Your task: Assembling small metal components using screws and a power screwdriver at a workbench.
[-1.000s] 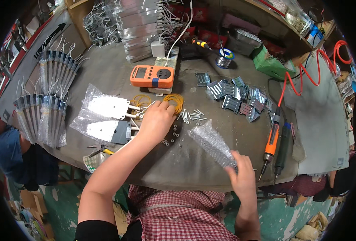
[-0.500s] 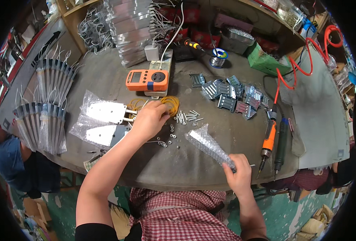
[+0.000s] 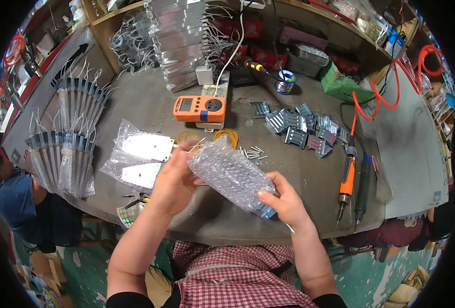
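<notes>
A: Table (image 3: 309,185)?
B: Dark, scuffed. Far middle: orange meter (image 3: 199,108). Right of it: metal brackets (image 3: 295,137). Near right: orange driver (image 3: 347,177).
A: Around it?
B: Green floor (image 3: 83,274), patchy; wooden shelf (image 3: 118,14) along the far side.
A: Held?
B: One bubble-wrap pouch (image 3: 232,177), above the table's near middle. Right hand (image 3: 285,201): clamped on its right end. Left hand (image 3: 175,179): at its left end, blurred; cannot tell whether it grips.

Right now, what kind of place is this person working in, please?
Probably an assembly workshop: the bench holds an orange electric screwdriver, a spool of what looks like solder wire, and a pile of slotted metal plates.
</notes>
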A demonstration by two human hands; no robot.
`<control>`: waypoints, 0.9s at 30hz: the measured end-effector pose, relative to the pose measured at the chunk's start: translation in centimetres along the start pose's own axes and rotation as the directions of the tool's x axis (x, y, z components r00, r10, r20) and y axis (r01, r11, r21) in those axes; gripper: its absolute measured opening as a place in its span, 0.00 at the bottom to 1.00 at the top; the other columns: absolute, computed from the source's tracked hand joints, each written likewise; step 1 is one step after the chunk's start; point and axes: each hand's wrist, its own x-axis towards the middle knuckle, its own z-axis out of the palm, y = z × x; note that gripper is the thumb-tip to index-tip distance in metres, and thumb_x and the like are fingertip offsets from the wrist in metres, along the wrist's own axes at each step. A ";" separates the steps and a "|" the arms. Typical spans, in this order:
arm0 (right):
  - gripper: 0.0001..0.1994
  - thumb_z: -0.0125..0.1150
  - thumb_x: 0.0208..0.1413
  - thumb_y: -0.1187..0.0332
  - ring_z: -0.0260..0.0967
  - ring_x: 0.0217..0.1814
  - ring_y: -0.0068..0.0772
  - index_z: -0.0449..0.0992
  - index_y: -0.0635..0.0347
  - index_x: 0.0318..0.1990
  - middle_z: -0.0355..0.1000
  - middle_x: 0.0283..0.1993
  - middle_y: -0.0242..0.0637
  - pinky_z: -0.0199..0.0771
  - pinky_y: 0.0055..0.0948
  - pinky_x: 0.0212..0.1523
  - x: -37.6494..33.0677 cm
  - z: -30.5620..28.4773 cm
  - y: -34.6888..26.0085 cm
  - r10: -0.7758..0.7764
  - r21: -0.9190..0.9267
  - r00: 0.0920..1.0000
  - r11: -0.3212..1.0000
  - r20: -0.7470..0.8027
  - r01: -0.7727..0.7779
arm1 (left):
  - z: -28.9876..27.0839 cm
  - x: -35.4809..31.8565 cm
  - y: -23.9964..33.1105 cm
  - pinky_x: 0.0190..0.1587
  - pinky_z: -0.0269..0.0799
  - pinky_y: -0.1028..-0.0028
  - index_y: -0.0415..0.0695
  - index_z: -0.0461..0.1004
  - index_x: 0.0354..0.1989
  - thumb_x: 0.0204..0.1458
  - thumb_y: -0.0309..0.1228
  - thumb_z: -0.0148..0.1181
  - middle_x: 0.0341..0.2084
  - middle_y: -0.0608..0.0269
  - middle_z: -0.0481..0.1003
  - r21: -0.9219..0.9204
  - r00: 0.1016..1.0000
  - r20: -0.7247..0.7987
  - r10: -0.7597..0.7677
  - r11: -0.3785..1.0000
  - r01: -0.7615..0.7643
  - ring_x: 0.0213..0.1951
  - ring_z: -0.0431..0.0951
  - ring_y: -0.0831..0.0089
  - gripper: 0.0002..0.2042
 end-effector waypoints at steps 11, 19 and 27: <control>0.12 0.59 0.46 0.72 0.66 0.33 0.40 0.67 0.63 0.39 0.65 0.33 0.41 0.66 0.30 0.34 -2.0 2.4 -2.6 -0.469 -0.861 0.878 0.481 -0.094 0.165 | 5.0 -6.0 -1.2 0.49 0.64 0.65 0.40 0.55 0.57 0.50 0.31 0.51 0.45 0.49 0.67 0.677 0.707 0.689 0.157 0.207 -0.706 0.48 0.68 0.62 0.25; 0.17 0.56 0.52 0.72 0.65 0.43 0.23 0.62 0.67 0.48 0.66 0.43 0.38 0.67 0.24 0.44 -2.9 0.2 -1.7 -0.147 0.008 0.969 0.988 -0.199 0.152 | 5.2 -4.2 -1.3 0.23 0.69 0.78 0.40 0.68 0.44 0.51 0.23 0.51 0.30 0.62 0.73 0.908 0.678 0.400 -0.616 0.365 -0.204 0.19 0.73 0.76 0.12; 0.17 0.57 0.52 0.70 0.64 0.44 0.29 0.60 0.65 0.46 0.65 0.44 0.40 0.66 0.32 0.46 -2.8 2.4 0.2 -0.520 0.026 0.765 0.821 -0.379 0.571 | 5.6 -4.6 -6.7 0.62 0.51 0.62 0.43 0.44 0.64 0.37 0.62 0.54 0.60 0.56 0.53 -0.322 0.934 0.327 0.146 0.946 -0.035 0.61 0.55 0.65 0.49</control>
